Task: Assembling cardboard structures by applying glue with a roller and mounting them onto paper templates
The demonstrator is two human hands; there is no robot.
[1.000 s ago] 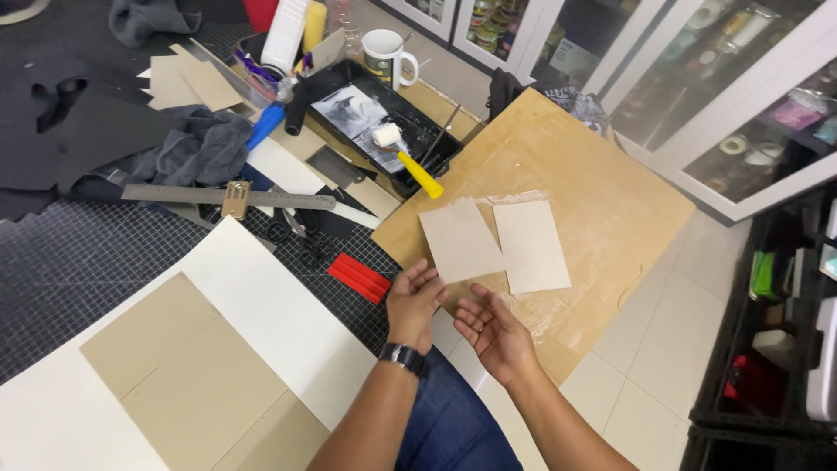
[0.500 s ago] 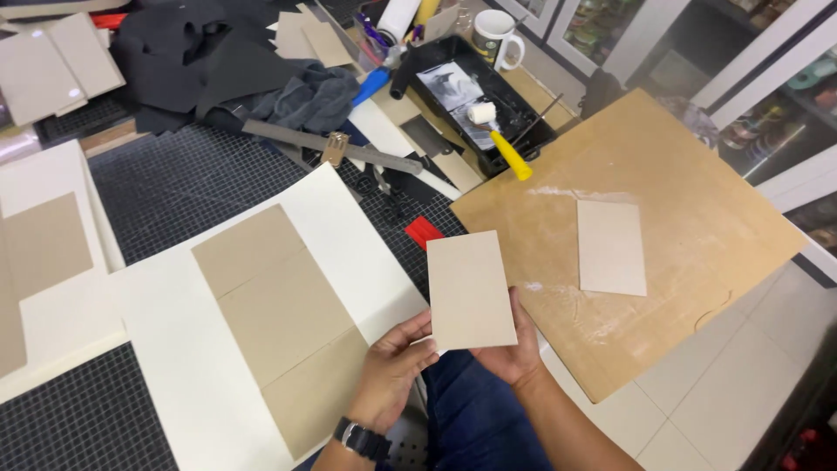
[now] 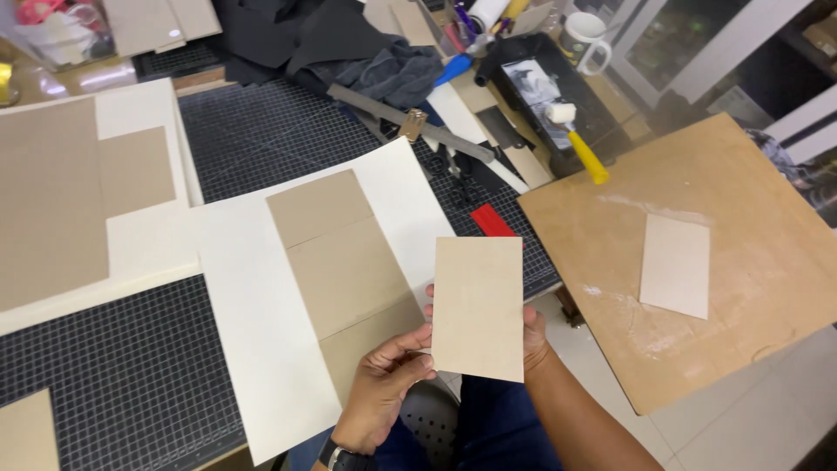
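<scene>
Board panel (image 3: 478, 307), gripped at its lower edges by both hands, left hand (image 3: 384, 384) and right hand (image 3: 532, 336), is best squared before being lowered beside the brown panels (image 3: 344, 262) at centre frame

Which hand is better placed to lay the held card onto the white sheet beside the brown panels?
Probably the left hand. It grips the card at its lower left edge, nearest the white sheet. The right hand is behind the card's right side, farther from it.

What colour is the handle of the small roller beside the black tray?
The roller handle is bright yellow, with a white roller head; the head view shows it clearly.
</scene>
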